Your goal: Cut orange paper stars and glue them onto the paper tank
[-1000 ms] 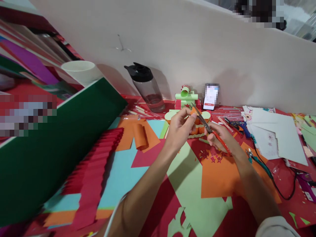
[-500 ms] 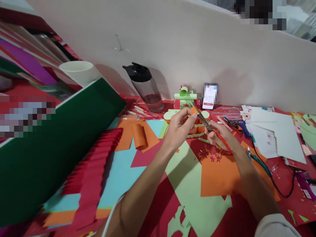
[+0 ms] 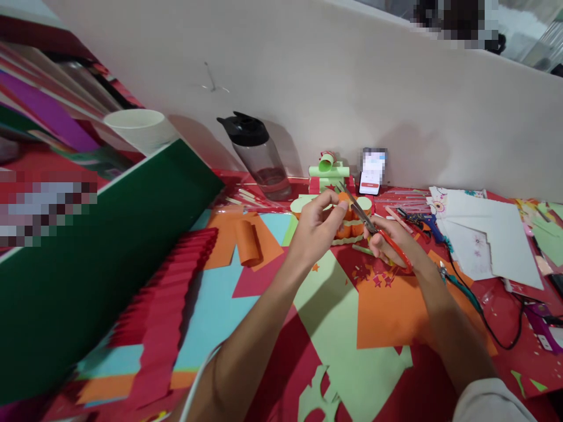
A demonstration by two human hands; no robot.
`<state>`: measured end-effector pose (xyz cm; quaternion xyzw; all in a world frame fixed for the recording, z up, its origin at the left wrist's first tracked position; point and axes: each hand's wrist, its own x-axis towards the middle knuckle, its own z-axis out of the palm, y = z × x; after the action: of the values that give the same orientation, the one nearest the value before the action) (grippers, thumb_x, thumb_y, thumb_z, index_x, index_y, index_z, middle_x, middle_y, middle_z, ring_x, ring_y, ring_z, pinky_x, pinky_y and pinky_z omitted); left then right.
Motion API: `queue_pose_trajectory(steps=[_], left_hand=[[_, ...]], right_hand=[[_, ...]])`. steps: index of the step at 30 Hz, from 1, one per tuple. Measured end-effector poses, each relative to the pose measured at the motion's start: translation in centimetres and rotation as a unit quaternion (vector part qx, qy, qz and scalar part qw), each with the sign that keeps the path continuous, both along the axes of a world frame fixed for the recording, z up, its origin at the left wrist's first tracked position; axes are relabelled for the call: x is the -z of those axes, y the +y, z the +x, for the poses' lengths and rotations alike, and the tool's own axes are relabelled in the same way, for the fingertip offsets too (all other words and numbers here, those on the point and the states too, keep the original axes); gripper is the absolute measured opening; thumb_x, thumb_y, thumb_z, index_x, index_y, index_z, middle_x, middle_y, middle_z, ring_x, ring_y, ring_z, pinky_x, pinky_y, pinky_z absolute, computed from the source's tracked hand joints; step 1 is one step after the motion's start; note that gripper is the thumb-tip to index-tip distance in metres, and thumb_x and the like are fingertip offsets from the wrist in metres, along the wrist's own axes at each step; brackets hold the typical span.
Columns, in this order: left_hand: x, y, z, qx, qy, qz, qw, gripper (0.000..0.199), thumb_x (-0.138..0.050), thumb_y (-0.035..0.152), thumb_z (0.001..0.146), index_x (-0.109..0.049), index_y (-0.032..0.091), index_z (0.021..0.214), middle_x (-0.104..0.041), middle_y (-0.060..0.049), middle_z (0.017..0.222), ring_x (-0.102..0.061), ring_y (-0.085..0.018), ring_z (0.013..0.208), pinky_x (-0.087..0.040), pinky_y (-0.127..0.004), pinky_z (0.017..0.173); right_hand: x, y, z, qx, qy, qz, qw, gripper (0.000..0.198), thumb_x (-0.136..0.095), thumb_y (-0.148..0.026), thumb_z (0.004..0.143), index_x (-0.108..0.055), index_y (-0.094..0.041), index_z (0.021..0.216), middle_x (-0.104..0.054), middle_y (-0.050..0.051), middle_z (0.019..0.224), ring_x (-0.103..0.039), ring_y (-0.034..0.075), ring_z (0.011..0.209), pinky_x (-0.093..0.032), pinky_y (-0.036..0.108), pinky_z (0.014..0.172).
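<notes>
My left hand (image 3: 320, 225) is closed, thumb and index finger pinching a small piece of orange paper (image 3: 343, 198). Red-handled scissors (image 3: 397, 248) are gripped in my right hand (image 3: 389, 235). Their blades point up and left, parted slightly, right beside the orange piece. Whether they touch it, I cannot tell. Just behind my hands stands a paper model with light green rolls (image 3: 329, 171) on top and orange rolls (image 3: 345, 230) below, partly hidden by my fingers. Tiny red paper stars (image 3: 382, 281) lie below my right hand on an orange sheet (image 3: 389, 316).
A water bottle (image 3: 264, 158) and a propped phone (image 3: 373, 170) stand along the white wall. A dark green board (image 3: 101, 252) leans at left beside red crepe paper (image 3: 162, 316). Pliers (image 3: 460, 284), a blue glue gun (image 3: 433, 225) and white sheets (image 3: 505, 234) lie at right.
The orange piece between my left fingers has turned and shows less of its surface. Both hands stay almost in place, and the scissors hardly move.
</notes>
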<state>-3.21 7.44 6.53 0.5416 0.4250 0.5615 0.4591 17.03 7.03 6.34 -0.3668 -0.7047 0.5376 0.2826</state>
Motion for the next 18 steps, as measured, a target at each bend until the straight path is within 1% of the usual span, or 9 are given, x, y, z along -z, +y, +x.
queue_pose_trajectory(steps=[6, 9, 13, 18], left_hand=[[0.25, 0.09, 0.0, -0.004, -0.005, 0.0, 1.0, 0.029, -0.069, 0.038, 0.09, -0.05, 0.023, 0.075, -0.05, 0.005, 0.057, -0.046, -0.01, 0.048, -0.035, -0.021, 0.046], [0.41, 0.11, 0.01, -0.001, -0.013, -0.011, 1.0, 0.03, -0.069, 0.039, 0.09, -0.049, 0.023, 0.075, -0.05, 0.006, 0.056, -0.047, -0.011, 0.048, -0.036, -0.022, 0.046], [0.3, -0.02, 0.08, 0.0, -0.023, -0.018, 1.0, 0.03, -0.07, 0.038, 0.09, -0.048, 0.023, 0.074, -0.05, 0.006, 0.055, -0.047, -0.011, 0.048, -0.036, -0.023, 0.047], [0.17, -0.11, 0.27, -0.002, -0.035, -0.015, 0.999, 0.032, -0.071, 0.039, 0.089, -0.048, 0.023, 0.074, -0.051, 0.006, 0.053, -0.046, -0.01, 0.047, -0.036, -0.023, 0.047]], right_hand=[[-0.03, 0.03, -0.04, -0.003, -0.005, -0.025, 1.0, 0.073, -0.056, -0.094, 0.081, -0.053, -0.022, 0.093, -0.056, -0.003, 0.068, -0.053, 0.013, 0.054, -0.041, 0.025, 0.048], [0.06, 0.07, -0.03, -0.009, -0.001, -0.04, 0.999, 0.075, -0.058, -0.096, 0.077, -0.053, -0.023, 0.095, -0.056, -0.003, 0.067, -0.051, 0.012, 0.052, -0.042, 0.025, 0.047], [0.24, 0.0, -0.05, -0.012, 0.0, -0.047, 0.999, 0.08, -0.057, -0.099, 0.073, -0.053, -0.024, 0.098, -0.057, -0.003, 0.068, -0.051, 0.013, 0.055, -0.043, 0.026, 0.048], [0.34, -0.09, -0.14, -0.01, 0.013, -0.053, 0.998, 0.078, -0.057, -0.099, 0.074, -0.054, -0.024, 0.1, -0.057, -0.001, 0.069, -0.051, 0.015, 0.057, -0.043, 0.027, 0.047]])
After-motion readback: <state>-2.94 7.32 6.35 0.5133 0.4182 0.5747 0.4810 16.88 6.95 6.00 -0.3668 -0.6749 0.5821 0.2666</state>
